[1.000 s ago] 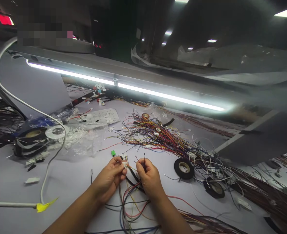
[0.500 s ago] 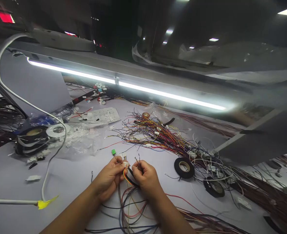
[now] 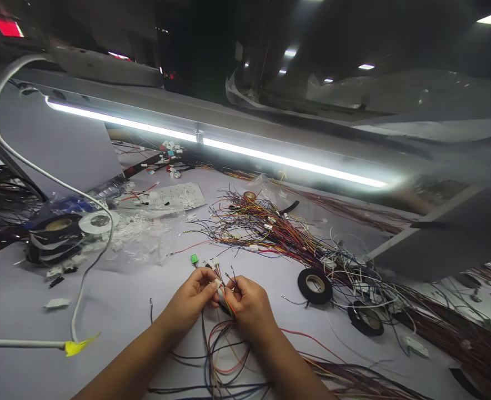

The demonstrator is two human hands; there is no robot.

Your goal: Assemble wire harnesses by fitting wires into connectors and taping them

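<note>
Green connector [image 3: 194, 259] = ref. pt. L hand [image 3: 190, 298], just nearside & right of ref., pinches sm. white housing [image 3: 217, 283] betw. thumb & fingers; multicol. wires [image 3: 230, 308] seem to run from it twd. R side. R hand [image 3: 249, 304], farther right of ref., thumb & fingers closed on thin dk. leads [image 3: 233, 273], tips poking up past the grip; exact no. unclear. Judgement: pinch housing by its sides, any openings uncovered; grip one lead close behind its tip, straight; no tugging on multicol. wires. Blk. tape roll [image 3: 303, 285] well right of ref.
</note>
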